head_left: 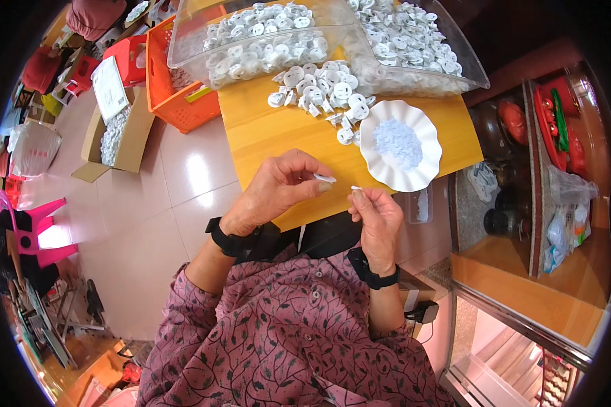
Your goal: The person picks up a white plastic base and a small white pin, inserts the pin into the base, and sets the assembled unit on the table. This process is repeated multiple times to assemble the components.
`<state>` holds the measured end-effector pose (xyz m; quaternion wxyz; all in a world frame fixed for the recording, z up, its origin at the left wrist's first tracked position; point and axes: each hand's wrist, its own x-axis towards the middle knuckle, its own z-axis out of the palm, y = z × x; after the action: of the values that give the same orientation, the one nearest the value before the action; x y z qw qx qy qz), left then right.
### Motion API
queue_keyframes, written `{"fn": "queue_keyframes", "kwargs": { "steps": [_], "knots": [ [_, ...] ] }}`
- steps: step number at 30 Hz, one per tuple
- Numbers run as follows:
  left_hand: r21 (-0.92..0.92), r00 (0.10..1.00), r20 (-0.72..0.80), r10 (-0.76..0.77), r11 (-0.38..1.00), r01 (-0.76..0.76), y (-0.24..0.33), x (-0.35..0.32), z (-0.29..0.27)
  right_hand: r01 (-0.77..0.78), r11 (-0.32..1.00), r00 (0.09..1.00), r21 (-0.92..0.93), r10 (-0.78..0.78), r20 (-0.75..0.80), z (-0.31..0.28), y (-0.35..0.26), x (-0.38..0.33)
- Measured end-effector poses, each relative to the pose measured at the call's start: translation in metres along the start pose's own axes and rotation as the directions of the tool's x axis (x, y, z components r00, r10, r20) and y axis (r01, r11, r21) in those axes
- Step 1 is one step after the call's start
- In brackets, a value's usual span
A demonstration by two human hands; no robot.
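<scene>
Over the near edge of the yellow wooden table (251, 129), my left hand (278, 183) pinches a small white plastic part (324, 178) between thumb and fingers. A short gap to its right, my right hand (375, 214) grips a tiny white piece (356, 188) at its fingertips. Just beyond that hand, a white scalloped plate (424, 173) carries many small pale-blue pieces (397, 144). Farther back lies a loose pile of white round plastic parts (319, 88) with slots in their faces.
Clear plastic bins (258, 47) full of white round parts stand along the table's far side. On the floor at left are an orange crate (183, 108), a cardboard box (132, 136) of parts and a pink stool (44, 234). Shelving (533, 183) borders the right.
</scene>
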<state>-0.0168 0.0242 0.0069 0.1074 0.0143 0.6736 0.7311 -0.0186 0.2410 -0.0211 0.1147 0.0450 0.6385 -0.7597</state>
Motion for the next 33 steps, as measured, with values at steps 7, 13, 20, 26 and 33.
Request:
{"fn": "queue_keyframes", "kwargs": {
  "steps": [7, 13, 20, 26, 33],
  "knots": [
    [-0.241, 0.997, -0.016, -0.074, 0.968, 0.068, -0.026, -0.014, 0.009, 0.02, 1.0, 0.999, -0.006, -0.02, 0.04, 0.008, -0.002, -0.001],
    [-0.46, 0.996, -0.011, -0.088, 0.885, 0.073, -0.036, -0.019, 0.015, 0.045, 0.999, 0.997, -0.015, -0.043, 0.07, 0.011, -0.001, -0.001],
    [-0.52, 0.997, -0.02, -0.071, 0.853, 0.05, -0.042, -0.021, 0.014, 0.007, 1.0, 0.996, -0.025, -0.005, 0.094, 0.014, 0.002, -0.001],
    [-0.519, 0.996, -0.054, -0.07, 0.854, 0.032, -0.047, -0.022, 0.012, -0.037, 0.999, 0.994, -0.004, 0.038, 0.103, 0.012, 0.005, 0.002],
    [-0.443, 0.993, -0.117, 0.018, 0.894, -0.068, -0.055, -0.022, 0.012, -0.139, 0.975, 0.983, 0.175, 0.115, 0.14, 0.017, 0.005, 0.001]
  ]
}}
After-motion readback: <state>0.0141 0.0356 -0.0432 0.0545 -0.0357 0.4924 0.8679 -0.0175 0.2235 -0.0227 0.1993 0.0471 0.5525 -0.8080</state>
